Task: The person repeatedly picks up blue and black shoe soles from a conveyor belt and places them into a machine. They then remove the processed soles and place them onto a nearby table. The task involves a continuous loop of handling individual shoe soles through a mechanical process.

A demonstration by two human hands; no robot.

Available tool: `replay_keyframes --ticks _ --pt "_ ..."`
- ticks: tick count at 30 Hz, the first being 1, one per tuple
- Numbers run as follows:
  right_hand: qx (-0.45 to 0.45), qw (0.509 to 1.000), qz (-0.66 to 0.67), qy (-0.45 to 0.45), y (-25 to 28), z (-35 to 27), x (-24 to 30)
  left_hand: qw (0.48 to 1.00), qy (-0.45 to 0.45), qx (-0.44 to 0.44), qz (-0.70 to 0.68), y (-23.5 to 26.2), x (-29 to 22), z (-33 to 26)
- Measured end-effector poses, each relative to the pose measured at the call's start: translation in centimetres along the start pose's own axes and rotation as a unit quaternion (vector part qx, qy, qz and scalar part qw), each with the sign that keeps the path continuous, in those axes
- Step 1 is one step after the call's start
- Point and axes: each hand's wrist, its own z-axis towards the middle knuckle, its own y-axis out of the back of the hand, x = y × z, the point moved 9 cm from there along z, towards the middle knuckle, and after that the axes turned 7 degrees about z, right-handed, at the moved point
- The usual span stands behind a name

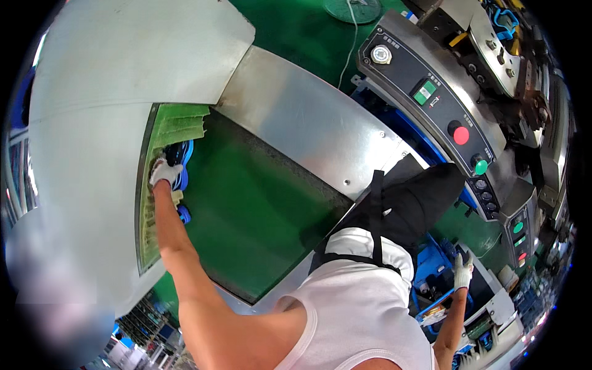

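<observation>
Both gloved hands are working apart: my left hand [165, 172] is reaching under the grey machine hood [111, 80], its grip closing on a blue-and-black part [182, 161] beside the green belt [246, 209], while my right hand [462, 269] is hanging low by a blue bin [431, 262], grip unclear.

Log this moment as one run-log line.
left hand: white-gloved, on blue object at grey machine opening | right hand: white-gloved, low beside blue tray | green conveyor belt: bare

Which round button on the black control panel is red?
The big red button in the middle of the black control panel; the round button below it is green, and the top knob is silver.
</observation>
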Motion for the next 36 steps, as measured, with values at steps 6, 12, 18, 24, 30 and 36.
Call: replay_keyframes --ticks 6,12,18,24,30,36 --pt "-0.006 0.999 -0.016 0.05 1.0 -0.8 4.2 0.998 -0.032 0.022 0.049 3.1 -4.2 -1.9" --pt "-0.024 0.984 0.044 0.169 -2.5 -4.3 13.6 0.989 -0.137 0.033 -0.04 8.4 -13.5 -13.0" --pt "0.148 0.91 0.294 0.251 -3.1 -13.9 35.8 0.851 -0.361 0.073 -0.375 14.3 -26.4 -27.9" --pt "0.556 0.53 0.62 0.159 -11.1 -17.6 43.1 0.508 -0.652 0.07 -0.559 23.3 -37.9 -39.5" --pt "0.448 0.548 0.703 0.069 -6.5 -16.7 41.6 0.474 -0.796 -0.036 -0.375 42.2 -49.3 -43.9" --pt "0.321 0.501 0.798 0.091 -0.8 -12.6 33.6 0.566 -0.681 -0.324 -0.334 61.8 -60.3 -50.1"
